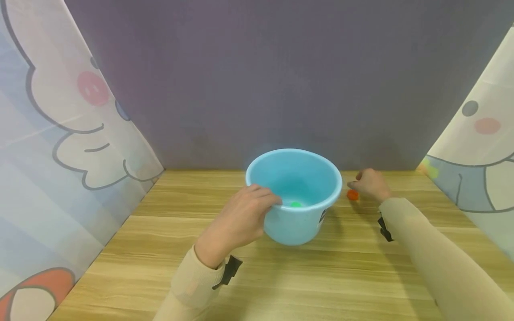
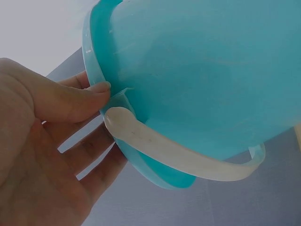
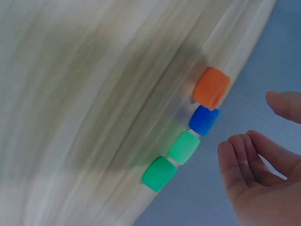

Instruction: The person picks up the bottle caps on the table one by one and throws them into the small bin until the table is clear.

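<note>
Two hands in the head view, one blue bucket between them on the far half of the wood-grain table. Left hand grasps the bucket's rim at its near left side. Bucket is upright, mouth toward the camera; a bright green piece shows low inside, and a small dark-and-white label sits on its right side. Right hand is right of the bucket, at the far part of the table, right beside an orange piece; contact can't be told from here. Both arms have light sleeves with a black strap at each wrist. Grey panel stands on the far side, cartoon-print sheets left and right.

Left wrist view: thumb on the outer side of the rim, fingers behind it, so the rim is pinched between. White handle hangs off the bucket just beside the thumb.

Right wrist view: four small pieces in a row on the wood: orange at one end, then blue piece, pale green piece, darker green piece. Right hand is beside the row, fingers loosely bent, thumb apart, nothing held.
</note>
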A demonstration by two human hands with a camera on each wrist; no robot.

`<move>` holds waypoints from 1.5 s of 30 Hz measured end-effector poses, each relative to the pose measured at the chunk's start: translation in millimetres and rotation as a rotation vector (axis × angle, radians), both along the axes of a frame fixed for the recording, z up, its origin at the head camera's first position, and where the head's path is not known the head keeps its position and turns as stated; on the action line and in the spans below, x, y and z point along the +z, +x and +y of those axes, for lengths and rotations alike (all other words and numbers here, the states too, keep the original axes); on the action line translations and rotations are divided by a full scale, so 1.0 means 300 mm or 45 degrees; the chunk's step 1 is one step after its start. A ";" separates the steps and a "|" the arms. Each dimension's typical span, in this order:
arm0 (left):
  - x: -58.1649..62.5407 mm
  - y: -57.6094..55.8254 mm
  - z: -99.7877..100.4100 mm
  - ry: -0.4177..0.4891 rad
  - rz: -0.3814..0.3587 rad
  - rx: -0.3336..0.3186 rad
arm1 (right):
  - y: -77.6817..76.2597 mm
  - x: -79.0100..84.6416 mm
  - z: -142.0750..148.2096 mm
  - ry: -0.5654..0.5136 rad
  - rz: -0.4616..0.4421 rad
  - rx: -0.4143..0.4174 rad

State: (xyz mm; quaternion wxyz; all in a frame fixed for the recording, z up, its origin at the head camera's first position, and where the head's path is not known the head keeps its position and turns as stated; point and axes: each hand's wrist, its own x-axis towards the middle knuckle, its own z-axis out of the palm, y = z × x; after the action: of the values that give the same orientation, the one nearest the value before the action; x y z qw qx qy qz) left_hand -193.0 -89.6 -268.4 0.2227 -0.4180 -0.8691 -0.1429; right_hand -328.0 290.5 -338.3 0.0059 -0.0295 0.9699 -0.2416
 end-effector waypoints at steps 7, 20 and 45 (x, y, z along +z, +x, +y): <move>0.003 0.002 -0.002 0.006 -0.009 -0.003 | 0.007 -0.031 0.003 -0.083 -0.116 0.002; 0.009 0.004 -0.001 -0.001 -0.031 0.007 | 0.008 -0.063 -0.007 0.035 -0.084 0.013; 0.006 0.004 -0.001 0.009 -0.029 0.000 | 0.044 -0.049 0.018 -0.050 -0.030 0.015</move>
State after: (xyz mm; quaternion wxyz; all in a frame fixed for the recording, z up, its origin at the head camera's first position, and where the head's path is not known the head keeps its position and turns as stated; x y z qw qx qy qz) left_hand -191.8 -89.9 -266.7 0.2141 -0.4157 -0.8710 -0.1506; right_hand -314.9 296.0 -353.0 0.0181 -0.0327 0.9646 -0.2610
